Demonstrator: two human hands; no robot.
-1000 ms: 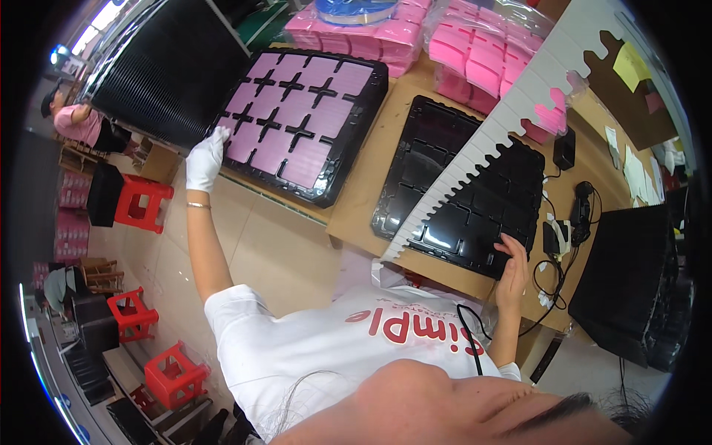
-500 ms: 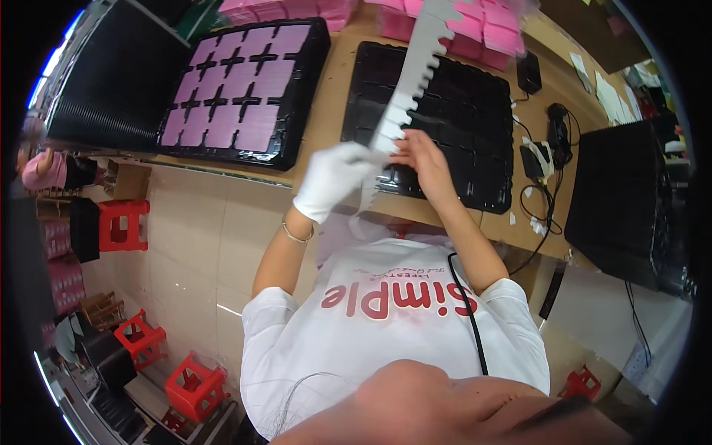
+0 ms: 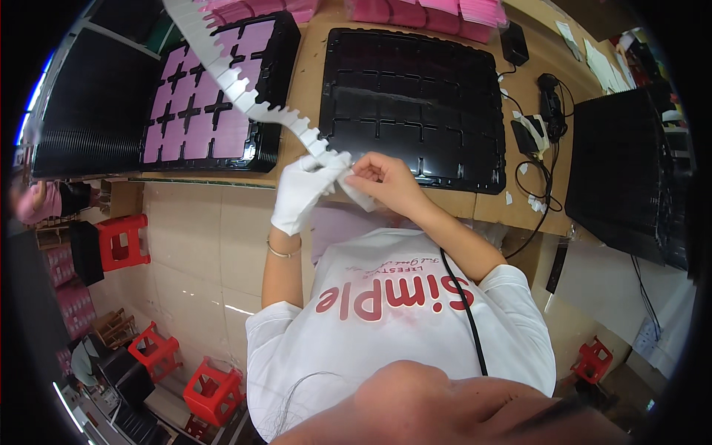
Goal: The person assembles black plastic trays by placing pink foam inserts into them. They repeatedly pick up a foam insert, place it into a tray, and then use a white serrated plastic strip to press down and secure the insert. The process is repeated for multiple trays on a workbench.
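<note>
A long white strip [image 3: 237, 89] with a notched edge runs from the upper left, over a corner of the left tray, down to my hands. My left hand [image 3: 300, 194], in a white glove, is closed around the strip close to its lower end. Beside it my bare right hand [image 3: 389, 182] has its fingers curled and pinches the strip's end, where a short white piece hangs beneath the fingers. Ahead of the right hand lies a black compartment tray [image 3: 415, 111]. The black tray [image 3: 285, 67] to the left holds flat pink pieces in its compartments.
Pink bundles [image 3: 423, 18] lie along the table's far side. Tall black tray stacks stand at the left [image 3: 93, 104] and right [image 3: 619, 170]. A black adapter [image 3: 514, 44], cables [image 3: 549, 185] and paper scraps are on the right. Red stools [image 3: 213, 389] stand on the floor, lower left.
The strip's far end has swung left, from over the right tray to over the left tray, and the strip now curves. Both hands have moved left and slightly nearer to me.
</note>
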